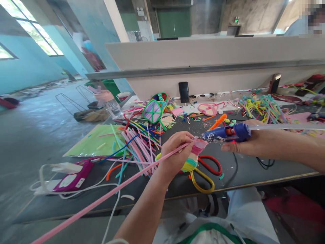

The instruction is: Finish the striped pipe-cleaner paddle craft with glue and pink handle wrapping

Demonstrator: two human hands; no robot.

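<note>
My left hand (175, 152) is closed around a long pink pipe cleaner (109, 193), which slants down to the lower left. Just beyond those fingers is a striped craft piece (196, 152) in pink, cream, teal and yellow, partly covered by the hand. In my right hand (246, 142) is a blue hot glue gun (228, 133), with a clear glue stick (274, 127) sticking out of its back. The glue gun's nozzle points left and meets or nearly meets the striped piece's upper edge. Below the piece lie scissors with red and yellow handles (203, 183).
Loose pipe cleaners (139, 149) are heaped left of my hands, near a green sheet (93, 140). A magenta power strip (73, 176) with white cables sits at the left edge. A phone (183, 92) leans on the white divider (203, 51). A person (308, 20) is beyond it.
</note>
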